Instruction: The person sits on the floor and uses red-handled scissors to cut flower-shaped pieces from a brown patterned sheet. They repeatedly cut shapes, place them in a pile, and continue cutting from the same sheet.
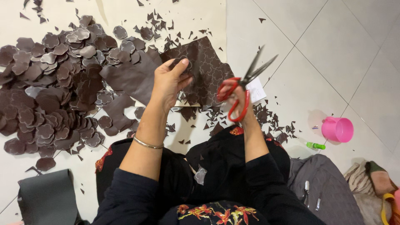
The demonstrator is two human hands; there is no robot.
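Here left fingers (177, 68) pinch a brown sheet (204, 71); right fingers (235, 98) grip red scissors (241, 89).

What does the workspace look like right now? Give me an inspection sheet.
Surface: pale tiled floor, a cream sheet over part of it.
Job's things: brown sheet marked with flower outlines; red-handled scissors, blades open.
Clutter: pile of cut brown flower shapes, small offcuts, pink cup, green-capped marker.
Grippers: left hand pinches the sheet; right hand holds the scissors.
Cables: nothing seen.
Surroundings: grey cloth, dark roll.
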